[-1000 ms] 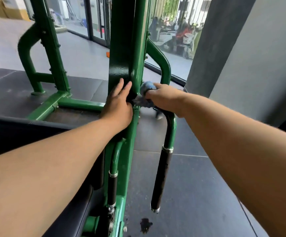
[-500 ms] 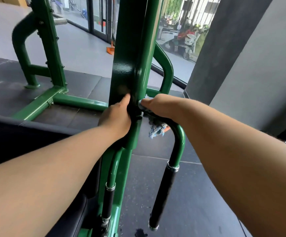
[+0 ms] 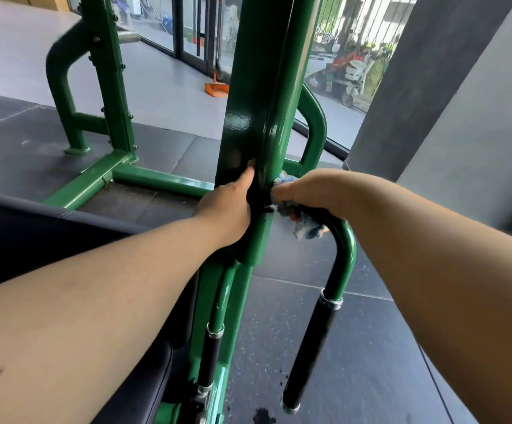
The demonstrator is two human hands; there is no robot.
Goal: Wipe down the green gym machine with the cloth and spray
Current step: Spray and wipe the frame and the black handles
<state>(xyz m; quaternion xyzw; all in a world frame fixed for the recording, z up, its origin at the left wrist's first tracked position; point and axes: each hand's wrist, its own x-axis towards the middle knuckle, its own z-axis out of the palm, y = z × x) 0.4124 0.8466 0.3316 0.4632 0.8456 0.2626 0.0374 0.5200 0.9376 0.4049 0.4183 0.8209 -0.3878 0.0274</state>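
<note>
Currently: left hand (image 3: 227, 206) grips upright (image 3: 248, 87); right hand (image 3: 313, 191) holds cloth (image 3: 305, 228) on handle (image 3: 345, 249).

Both my arms reach forward, bare to the elbow and nearly straight. My left hand (image 3: 230, 206) rests against the post (image 3: 242, 123), one finger pointing up along it and the others lost in shadow. My right hand (image 3: 310, 191) is palm down, wrist level, fingers curled over the cloth (image 3: 305, 229).
</note>
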